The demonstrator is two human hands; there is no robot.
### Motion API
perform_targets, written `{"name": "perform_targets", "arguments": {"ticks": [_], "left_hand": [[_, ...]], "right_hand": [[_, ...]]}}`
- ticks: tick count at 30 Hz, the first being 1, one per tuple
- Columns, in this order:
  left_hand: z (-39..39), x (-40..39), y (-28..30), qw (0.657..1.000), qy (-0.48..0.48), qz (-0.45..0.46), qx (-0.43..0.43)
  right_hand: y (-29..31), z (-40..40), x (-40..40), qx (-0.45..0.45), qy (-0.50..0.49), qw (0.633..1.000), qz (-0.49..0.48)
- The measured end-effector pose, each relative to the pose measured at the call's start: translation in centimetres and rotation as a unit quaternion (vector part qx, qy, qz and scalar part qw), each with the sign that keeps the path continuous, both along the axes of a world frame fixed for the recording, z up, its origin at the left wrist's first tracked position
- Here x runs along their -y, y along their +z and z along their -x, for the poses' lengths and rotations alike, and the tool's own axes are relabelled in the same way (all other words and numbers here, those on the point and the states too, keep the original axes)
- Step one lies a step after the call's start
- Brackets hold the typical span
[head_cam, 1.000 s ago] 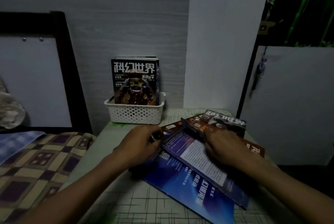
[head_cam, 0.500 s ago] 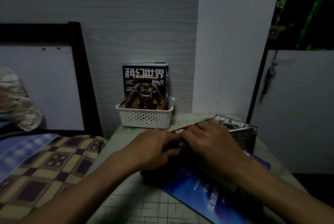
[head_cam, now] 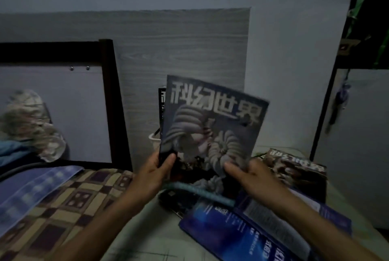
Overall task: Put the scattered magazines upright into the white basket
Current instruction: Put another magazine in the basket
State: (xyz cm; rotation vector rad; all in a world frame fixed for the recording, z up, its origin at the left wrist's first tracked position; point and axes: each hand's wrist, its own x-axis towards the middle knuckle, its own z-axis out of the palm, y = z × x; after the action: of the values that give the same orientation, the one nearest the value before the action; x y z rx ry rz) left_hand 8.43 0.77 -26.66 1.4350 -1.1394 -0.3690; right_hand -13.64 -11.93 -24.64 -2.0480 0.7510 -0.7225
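Both hands hold 1 magazine (head_cam: 212,126) upright, slightly tilted, in front of the white basket (head_cam: 153,137): left hand (head_cam: 156,171) at its lower left corner, right hand (head_cam: 250,173) at its lower right. Right of the basket, other magazines (head_cam: 294,166) lie on the table (head_cam: 151,231).

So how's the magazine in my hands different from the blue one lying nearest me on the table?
The held magazine is lifted upright, tilted slightly, front cover facing you; the blue magazine lies flat. The held one is gripped by the left hand and right hand; the blue one is untouched. Both are outside the basket.
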Motion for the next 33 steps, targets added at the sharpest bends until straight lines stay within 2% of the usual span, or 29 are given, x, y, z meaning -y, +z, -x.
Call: {"name": "perform_targets", "arguments": {"ticks": [2, 3, 6, 8, 11, 14, 17, 19, 22, 24, 27, 29, 33], "left_hand": [[-1.0, 0.2, -2.3, 0.989, 0.067, -0.067, 0.111], [-1.3, 0.2, -3.1, 0.984, 0.086, -0.074, 0.135], [-2.2, 0.7, -4.1, 0.984, 0.132, -0.044, 0.109], [-3.3, 1.5, -2.9, 0.982, 0.168, 0.011, 0.087], [-5.8, 3.7, 1.4, 0.977, 0.163, 0.111, 0.081], [-8.7, 6.8, 5.3, 0.971, 0.163, 0.136, 0.107], [-11.8, 10.1, 5.8, 0.964, 0.194, 0.081, 0.163], [-13.5, 11.6, 4.2, 0.951, 0.215, 0.033, 0.221], [-15.5, 13.3, 0.3, 0.902, 0.259, -0.067, 0.339], [-15.8, 14.1, -1.7, 0.899, 0.265, -0.112, 0.330], [-16.4, 15.3, -2.4, 0.921, 0.290, -0.110, 0.237], [-16.6, 15.5, -2.2, 0.923, 0.299, -0.108, 0.217], [-16.4, 15.5, -2.8, 0.889, 0.276, -0.151, 0.334]], "right_hand": [[-1.8, -1.1, 0.6, -0.041, -0.012, 0.997, 0.058], [-2.3, -1.5, 1.0, -0.033, -0.022, 0.998, 0.053], [-2.3, -2.9, 2.2, 0.021, -0.057, 0.997, 0.039], [-1.0, -4.1, 3.2, 0.075, -0.064, 0.994, 0.047], [2.4, -7.2, 5.5, 0.176, -0.087, 0.978, 0.063], [4.5, -10.9, 8.3, 0.191, -0.107, 0.970, 0.106], [4.0, -14.4, 11.5, 0.178, -0.119, 0.973, 0.080], [2.4, -15.9, 13.2, 0.138, -0.128, 0.980, 0.059], [-1.2, -16.9, 15.3, 0.003, -0.171, 0.970, 0.172], [-2.8, -16.8, 16.0, -0.023, -0.208, 0.949, 0.234], [-3.2, -17.2, 16.2, -0.025, -0.261, 0.931, 0.253], [-3.5, -17.7, 15.8, -0.046, -0.261, 0.917, 0.299], [-3.8, -18.0, 15.2, -0.043, -0.260, 0.893, 0.366]]}}
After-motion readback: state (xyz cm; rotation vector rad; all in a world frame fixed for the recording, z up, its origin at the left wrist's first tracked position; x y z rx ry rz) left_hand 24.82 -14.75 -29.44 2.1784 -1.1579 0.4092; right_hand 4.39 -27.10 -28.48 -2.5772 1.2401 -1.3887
